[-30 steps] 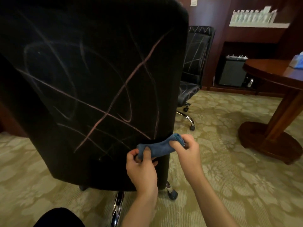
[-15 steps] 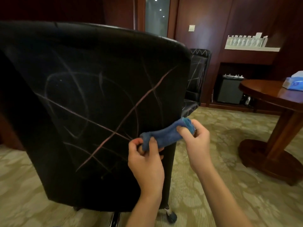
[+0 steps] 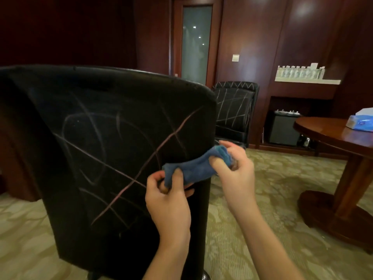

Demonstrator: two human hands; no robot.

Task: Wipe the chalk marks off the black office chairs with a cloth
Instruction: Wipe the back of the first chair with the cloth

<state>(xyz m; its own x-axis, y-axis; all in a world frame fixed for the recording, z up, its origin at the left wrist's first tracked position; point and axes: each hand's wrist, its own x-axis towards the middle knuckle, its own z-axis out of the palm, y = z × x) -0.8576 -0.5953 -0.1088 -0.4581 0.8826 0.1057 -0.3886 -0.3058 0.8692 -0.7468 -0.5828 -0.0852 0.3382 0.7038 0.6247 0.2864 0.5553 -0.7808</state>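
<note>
A black office chair [image 3: 86, 150] fills the left half of the view, its back facing me and crossed by pinkish chalk lines [image 3: 161, 144] and loops. A blue cloth [image 3: 193, 167] is stretched in front of the chair's right edge. My left hand [image 3: 169, 201] pinches its lower left end and my right hand [image 3: 236, 170] pinches its upper right end. A second black chair [image 3: 234, 110] with white chalk marks stands farther back by the wall.
A round wooden table [image 3: 331, 132] on a pedestal base stands at the right, with a blue packet [image 3: 361, 123] on it. Behind are dark wood panels, a door, a shelf of bottles [image 3: 300, 72] and a small black cabinet [image 3: 284, 128]. Patterned carpet covers the floor.
My view has tilted up, so the chair's top edge and the door now show. Both hands have risen along the chair's right edge with the cloth held between them.
</note>
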